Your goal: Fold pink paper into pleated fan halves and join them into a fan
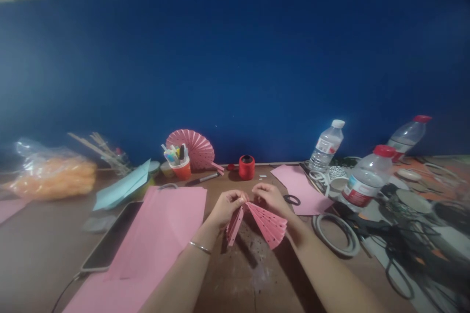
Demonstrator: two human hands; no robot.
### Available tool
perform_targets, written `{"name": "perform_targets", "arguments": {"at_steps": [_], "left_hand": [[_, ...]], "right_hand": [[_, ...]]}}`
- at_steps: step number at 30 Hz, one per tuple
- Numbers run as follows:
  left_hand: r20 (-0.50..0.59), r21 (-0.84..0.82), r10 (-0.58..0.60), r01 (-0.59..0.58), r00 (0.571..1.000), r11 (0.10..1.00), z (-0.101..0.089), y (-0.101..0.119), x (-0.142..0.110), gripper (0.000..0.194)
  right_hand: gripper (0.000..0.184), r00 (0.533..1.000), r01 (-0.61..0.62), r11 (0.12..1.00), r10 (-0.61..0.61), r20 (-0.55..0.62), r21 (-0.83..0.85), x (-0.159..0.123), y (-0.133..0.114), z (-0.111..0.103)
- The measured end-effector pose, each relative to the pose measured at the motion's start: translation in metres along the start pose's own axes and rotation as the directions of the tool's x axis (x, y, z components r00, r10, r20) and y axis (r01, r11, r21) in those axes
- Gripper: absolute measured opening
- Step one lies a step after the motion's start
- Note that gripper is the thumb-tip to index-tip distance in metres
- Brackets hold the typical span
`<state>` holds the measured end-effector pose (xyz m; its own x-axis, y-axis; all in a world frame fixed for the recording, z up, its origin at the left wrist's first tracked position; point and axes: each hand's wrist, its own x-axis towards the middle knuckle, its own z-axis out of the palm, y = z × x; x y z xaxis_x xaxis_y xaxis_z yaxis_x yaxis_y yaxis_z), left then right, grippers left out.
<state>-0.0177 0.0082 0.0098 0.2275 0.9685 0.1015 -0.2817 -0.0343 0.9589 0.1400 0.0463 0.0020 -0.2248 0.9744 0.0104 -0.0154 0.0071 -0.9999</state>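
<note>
Both my hands are over the middle of the table, around a pleated pink paper fan (267, 225) dotted with small dark holes. My left hand (228, 205), with a bracelet at the wrist, pinches the fan at its gathered top. Below that pinch the pleats hang in two spread wings. Close by on the right, my right hand (270, 198) has its fingers curled toward the gathered point. What lies between those fingertips is too small to make out.
Pink sheets (165, 225) overlap a dark tablet (113, 237) on the left. Behind stand a finished-looking pink fan (193, 144), a cup of pens (181, 170) and a red cylinder (246, 168). Bottles (367, 178), a tape ring (336, 234) and tangled cables (407, 234) crowd the right.
</note>
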Motion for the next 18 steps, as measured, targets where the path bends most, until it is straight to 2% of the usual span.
{"name": "perform_targets", "arguments": {"at_steps": [3, 5, 10, 14, 18], "left_hand": [[-0.011, 0.076, 0.072, -0.071, 0.997, 0.995, 0.000, 0.006, 0.000, 0.015], [0.024, 0.159, 0.091, -0.094, 0.996, 0.983, -0.002, 0.011, -0.001, 0.014], [0.171, 0.375, 0.036, -0.098, 0.985, 0.922, -0.009, 0.028, -0.003, 0.011], [0.223, 0.522, 0.017, -0.134, 0.975, 0.843, -0.011, 0.042, -0.008, 0.009], [0.244, 0.586, 0.025, -0.168, 0.970, 0.793, -0.010, 0.045, -0.011, 0.010]], "right_hand": [[0.020, 0.991, -0.022, 1.000, 0.024, 0.130, -0.012, -0.008, -0.007, 0.004], [0.023, 0.988, -0.024, 1.000, 0.024, 0.151, 0.000, -0.015, -0.013, 0.009], [0.029, 0.996, 0.018, 0.995, -0.026, 0.082, 0.093, -0.025, -0.018, 0.023], [0.030, 0.998, -0.026, 0.971, 0.011, 0.065, 0.237, -0.025, -0.008, 0.034], [0.034, 0.999, -0.038, 0.951, 0.046, -0.018, 0.307, -0.023, 0.005, 0.042]]}}
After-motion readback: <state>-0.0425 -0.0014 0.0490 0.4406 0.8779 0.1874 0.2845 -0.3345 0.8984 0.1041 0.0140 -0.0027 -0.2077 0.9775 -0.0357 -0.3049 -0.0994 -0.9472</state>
